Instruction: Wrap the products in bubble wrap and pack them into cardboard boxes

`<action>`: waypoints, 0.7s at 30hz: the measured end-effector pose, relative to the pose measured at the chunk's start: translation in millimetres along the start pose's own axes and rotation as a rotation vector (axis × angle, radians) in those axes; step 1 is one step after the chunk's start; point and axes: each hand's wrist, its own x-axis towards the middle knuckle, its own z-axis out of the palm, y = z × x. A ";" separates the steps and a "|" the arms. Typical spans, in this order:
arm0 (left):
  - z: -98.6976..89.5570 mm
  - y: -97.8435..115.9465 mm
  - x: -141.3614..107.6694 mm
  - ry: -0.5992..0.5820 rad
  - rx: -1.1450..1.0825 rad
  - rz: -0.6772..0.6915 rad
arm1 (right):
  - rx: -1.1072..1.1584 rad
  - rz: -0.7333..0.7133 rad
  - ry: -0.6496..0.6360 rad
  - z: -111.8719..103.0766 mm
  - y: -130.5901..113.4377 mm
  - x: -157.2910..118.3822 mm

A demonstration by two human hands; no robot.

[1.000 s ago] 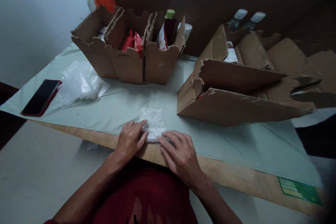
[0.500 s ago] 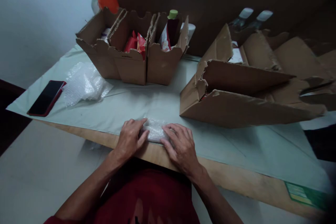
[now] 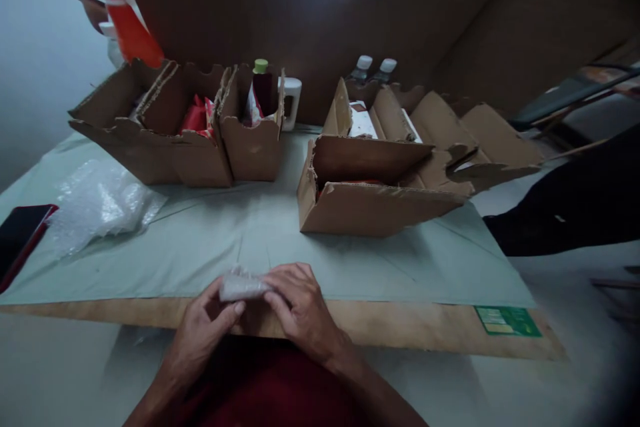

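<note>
A small roll of bubble wrap (image 3: 243, 285) is held between my two hands at the table's front edge. My left hand (image 3: 206, 320) grips its left end, thumb in front and fingers behind. Closed around the right end is my right hand (image 3: 300, 303), with the thumb pressed near the wrap. Whether anything lies inside the wrap cannot be made out. A loose heap of bubble wrap (image 3: 103, 203) rests on the green cloth (image 3: 210, 240) to the left, beside a phone (image 3: 23, 237) with a red edge.
Cardboard bins (image 3: 203, 163) with red packets and a green-capped bottle (image 3: 261, 87) stand at the back left. More cardboard bins (image 3: 385, 210) are at the right, with two white-capped bottles (image 3: 364, 68) behind. An orange bottle (image 3: 131, 30) and a person's dark-clothed leg (image 3: 575, 200) appear at the sides.
The bubble wrap lay flat under my fingertips; now it is rolled up and gripped by both hands, lifted a little. The view has swung to the right.
</note>
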 end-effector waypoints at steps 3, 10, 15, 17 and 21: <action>5.8 6.9 6.8 -0.038 -0.009 0.032 | 0.136 0.055 -0.023 -11.0 -6.7 -17.0; 30.9 19.2 8.3 -0.264 0.025 0.213 | 0.667 0.319 -0.131 -44.2 15.6 -47.3; 59.4 57.9 17.8 -0.441 0.198 0.405 | 0.498 0.304 0.039 -92.0 21.6 -46.5; 70.2 78.2 25.3 -0.394 0.261 0.648 | 0.395 0.258 0.109 -124.3 23.0 -43.7; 89.9 120.8 53.5 0.035 0.488 1.100 | 0.138 0.211 0.371 -196.8 30.2 -50.2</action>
